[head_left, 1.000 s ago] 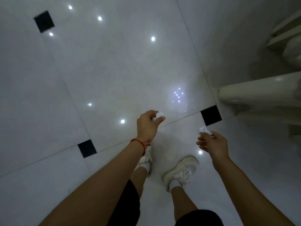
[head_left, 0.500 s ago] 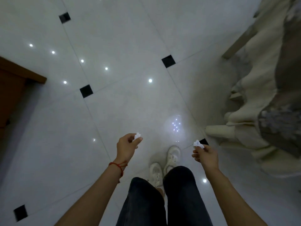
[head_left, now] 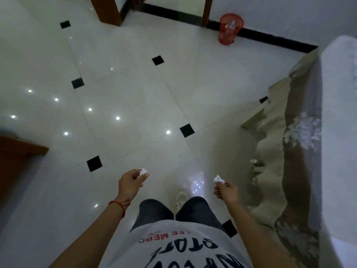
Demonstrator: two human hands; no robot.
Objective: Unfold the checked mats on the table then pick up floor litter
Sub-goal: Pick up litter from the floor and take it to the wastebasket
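My left hand (head_left: 131,181) pinches a small crumpled white scrap of paper (head_left: 144,171) between thumb and fingertips, held out over the glossy tiled floor. My right hand (head_left: 226,191) pinches a second white paper scrap (head_left: 218,179) at about the same height. Both arms reach forward at waist level above my legs. The checked mats are out of view.
A red mesh waste bin (head_left: 229,31) stands by the far wall with its black skirting. The table with a draped grey and beige cloth (head_left: 301,144) fills the right side. Wooden furniture (head_left: 17,153) juts in at the left, and a wooden door frame (head_left: 108,10) stands at the top.
The view has risen from looking straight down at my feet to looking ahead, bringing the red bin and far wall into sight. Both hands keep their paper scraps.
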